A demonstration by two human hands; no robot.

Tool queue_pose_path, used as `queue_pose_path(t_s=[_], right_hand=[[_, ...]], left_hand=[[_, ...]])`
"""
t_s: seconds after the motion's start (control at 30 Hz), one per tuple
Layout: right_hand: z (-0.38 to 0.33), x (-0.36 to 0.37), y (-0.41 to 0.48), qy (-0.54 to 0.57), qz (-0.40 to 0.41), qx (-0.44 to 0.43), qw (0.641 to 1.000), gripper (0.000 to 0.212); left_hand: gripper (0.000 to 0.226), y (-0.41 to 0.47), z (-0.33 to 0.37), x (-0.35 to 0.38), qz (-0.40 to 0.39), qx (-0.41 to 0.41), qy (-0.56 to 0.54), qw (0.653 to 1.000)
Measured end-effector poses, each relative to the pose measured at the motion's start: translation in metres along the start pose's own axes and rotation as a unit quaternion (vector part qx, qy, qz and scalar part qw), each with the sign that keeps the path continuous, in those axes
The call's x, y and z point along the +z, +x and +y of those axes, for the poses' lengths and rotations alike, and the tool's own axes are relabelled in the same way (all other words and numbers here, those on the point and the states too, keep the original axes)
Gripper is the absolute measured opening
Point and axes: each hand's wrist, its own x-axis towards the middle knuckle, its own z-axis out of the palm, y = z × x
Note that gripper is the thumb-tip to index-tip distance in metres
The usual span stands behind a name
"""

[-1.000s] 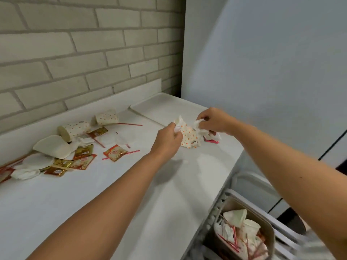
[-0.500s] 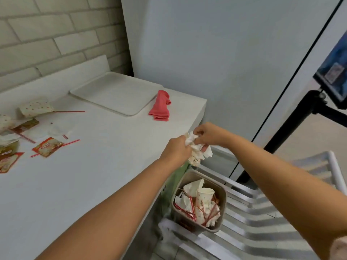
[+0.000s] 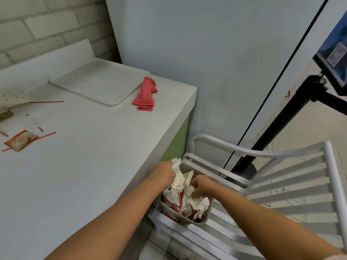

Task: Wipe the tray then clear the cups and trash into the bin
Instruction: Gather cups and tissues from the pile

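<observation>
Lowered over rectangular bin (image 3: 203, 219), left hand (image 3: 162, 174) grips crumpled dotted cup (image 3: 178, 182)

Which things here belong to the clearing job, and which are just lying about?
Job: tray, red cloth, bin, crushed cup in the left hand, right hand at the bin, sachet, straw and dotted cup lying on the counter.
Just there: chair under the bin, black stand, screen.
</observation>
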Motion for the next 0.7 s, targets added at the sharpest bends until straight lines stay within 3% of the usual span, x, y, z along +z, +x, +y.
queue_pose_path(t_s=[0.17,0.33,0.43,0.5,0.6,0.7], right_hand=[[0.009,0.049,0.002,-0.002,0.036,-0.011,0.999,0.037],[0.012,0.055,0.0,-0.096,-0.112,-0.007,0.989,0.048],[0.007,0.02,0.0,-0.041,-0.138,0.009,0.99,0.05],[0.001,-0.013,-0.005,0.005,-0.083,0.0,0.997,0.041],[-0.01,-0.056,-0.018,0.008,0.099,-0.072,0.992,0.033],[-0.02,-0.071,-0.033,0.013,0.103,-0.175,0.979,0.051]], left_hand=[[0.017,0.0,-0.007,0.005,0.011,0.028,0.021,0.999],[0.015,-0.001,-0.012,0.008,0.02,0.049,0.062,0.997],[0.015,-0.003,-0.011,0.011,0.025,0.058,0.078,0.995],[0.016,-0.003,-0.009,0.012,0.03,0.067,0.091,0.993],[0.016,-0.003,-0.005,0.015,0.034,0.081,0.094,0.992],[0.017,-0.003,0.004,0.017,0.037,0.104,0.074,0.991]])
